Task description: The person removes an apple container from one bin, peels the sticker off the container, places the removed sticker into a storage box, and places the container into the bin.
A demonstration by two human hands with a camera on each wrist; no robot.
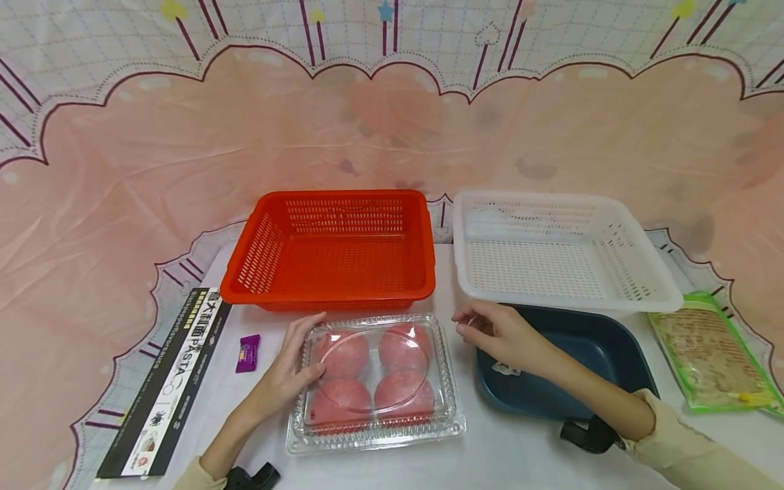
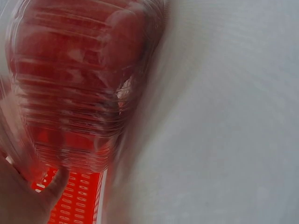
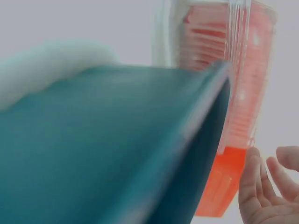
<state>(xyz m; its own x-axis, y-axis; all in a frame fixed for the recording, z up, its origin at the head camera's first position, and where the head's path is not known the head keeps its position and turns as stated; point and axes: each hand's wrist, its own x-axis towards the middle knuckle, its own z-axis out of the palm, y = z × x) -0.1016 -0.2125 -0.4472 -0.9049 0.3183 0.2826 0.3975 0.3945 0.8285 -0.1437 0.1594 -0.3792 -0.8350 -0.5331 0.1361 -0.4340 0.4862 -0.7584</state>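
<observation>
A clear plastic clamshell box (image 1: 450, 408) holding several round pink pieces (image 1: 343, 401) lies in the middle of the table. My left hand (image 1: 284, 371) rests along its left side, fingers fairly straight toward the far corner and thumb over the lid. In the left wrist view the ribbed side of the box (image 2: 70, 93) fills the upper left, with the left hand (image 2: 28, 196) below. My right hand (image 1: 505, 337), loosely curled and holding nothing, hovers over the left part of a dark blue tray (image 1: 618, 354). A small white patterned piece (image 1: 506, 368) shows in that tray.
Behind the box stands a red perforated basket (image 1: 343, 272); a white one (image 1: 533, 265) stands behind the tray. A black-and-white pasta box (image 1: 165, 395) and a small purple packet (image 1: 248, 354) lie left. On the right is a green-edged food bag (image 1: 716, 354).
</observation>
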